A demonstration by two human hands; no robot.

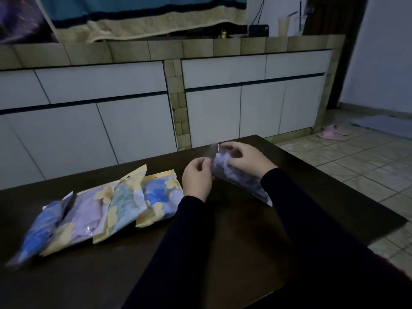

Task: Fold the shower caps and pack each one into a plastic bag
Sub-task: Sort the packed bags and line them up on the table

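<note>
Holding a clear plastic bag [239, 175] above a dark table [223, 230], both hands are working at its upper end. The right hand [247, 160] is curling its fingers over the bag's open top, thumb and fingertips pinching the film, with the back of the hand facing the camera. The left hand [197, 178] is sitting just beside it, its thumb and forefinger pinching the bag's near edge while the other fingers are curling loosely inward. Both arms are reaching forward from the bottom of the view in black sleeves [301, 219], the right forearm crossing in front of the bag's lower part. Inside the bag a pale, bluish shower cap [223, 162] is showing through the plastic, though its folds are too blurred to make out. The bag's long axis is running diagonally, its open mouth pointing up and to the left, away from the person, and its closed end pointing down and to the right. To the left, four packed bags [107, 210] with yellow flower print are lying on the table in an overlapping row, well apart from the hands. Beyond the table, white cabinet doors [133, 121] are standing under a tiled counter, and pink slippers [334, 133] are resting on the tiled floor at right.
</note>
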